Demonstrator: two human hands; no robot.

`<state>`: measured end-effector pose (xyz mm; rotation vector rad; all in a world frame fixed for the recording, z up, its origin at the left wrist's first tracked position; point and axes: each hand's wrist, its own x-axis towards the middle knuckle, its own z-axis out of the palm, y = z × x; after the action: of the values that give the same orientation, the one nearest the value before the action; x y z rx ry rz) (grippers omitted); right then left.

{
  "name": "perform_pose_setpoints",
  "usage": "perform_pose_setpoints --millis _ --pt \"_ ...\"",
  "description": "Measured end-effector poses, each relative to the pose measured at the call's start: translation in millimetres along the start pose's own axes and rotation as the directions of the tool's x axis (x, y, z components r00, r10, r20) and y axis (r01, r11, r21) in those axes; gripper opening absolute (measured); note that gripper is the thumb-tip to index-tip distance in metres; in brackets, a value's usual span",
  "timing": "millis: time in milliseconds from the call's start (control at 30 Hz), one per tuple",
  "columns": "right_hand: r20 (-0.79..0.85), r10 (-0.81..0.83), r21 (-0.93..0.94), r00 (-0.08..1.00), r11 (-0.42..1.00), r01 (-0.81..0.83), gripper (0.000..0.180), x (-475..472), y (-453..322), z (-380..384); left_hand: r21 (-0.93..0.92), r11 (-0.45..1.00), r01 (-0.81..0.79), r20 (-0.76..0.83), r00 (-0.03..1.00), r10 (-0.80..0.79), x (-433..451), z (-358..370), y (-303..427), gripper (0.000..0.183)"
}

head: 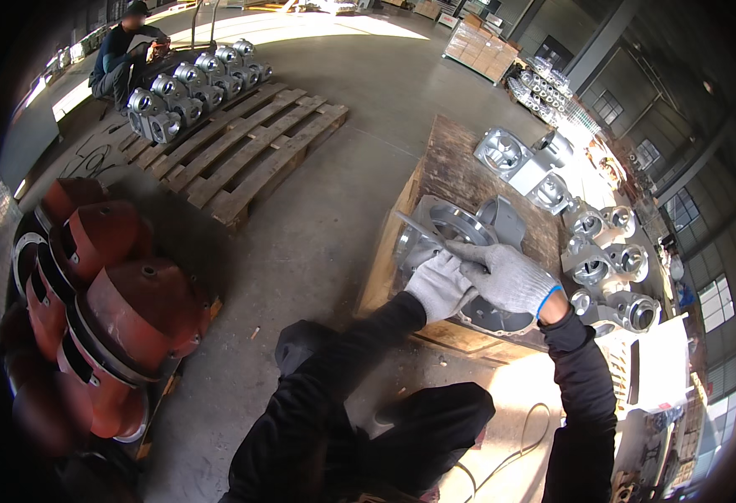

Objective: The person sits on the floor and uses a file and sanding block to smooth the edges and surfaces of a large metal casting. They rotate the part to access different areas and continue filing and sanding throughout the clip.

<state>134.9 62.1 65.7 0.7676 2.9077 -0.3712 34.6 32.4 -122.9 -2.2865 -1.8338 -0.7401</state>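
Both my hands wear pale grey knit work gloves and meet over a machined metal casting [462, 220] with large round openings. My right hand [509, 276] grips a slim, flat grey bar, a file-like tool [419, 229], whose free end points up and left across the casting. My left hand [441, 284] lies against the right fingers, its own fingers curled low over the casting. Whether it also holds the tool is hidden. Under the casting is a worn wooden crate top [452, 160], and a wide opening [496, 314] in the metal shows below my hands.
Similar castings [553, 170] lie at the crate's far right, with several more [606, 264] beyond its right edge. Red-brown metal housings [145, 302] are stacked at left. Past them lies a wooden pallet [261, 138] holding castings; a person [123, 56] crouches behind. A cable [534, 427] crosses the floor.
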Motion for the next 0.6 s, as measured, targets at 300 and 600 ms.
perform_pose_setpoints --millis 300,600 --pt "0.076 0.079 0.099 0.994 0.991 -0.086 0.050 3 -10 -5 -0.067 0.997 -0.034 -0.181 0.983 0.021 4 23 -6 0.037" --pt "-0.015 0.037 -0.227 0.999 0.973 -0.039 0.045 9 -23 2 -0.295 0.956 0.005 -0.136 0.990 -0.047 4 35 -9 0.035"
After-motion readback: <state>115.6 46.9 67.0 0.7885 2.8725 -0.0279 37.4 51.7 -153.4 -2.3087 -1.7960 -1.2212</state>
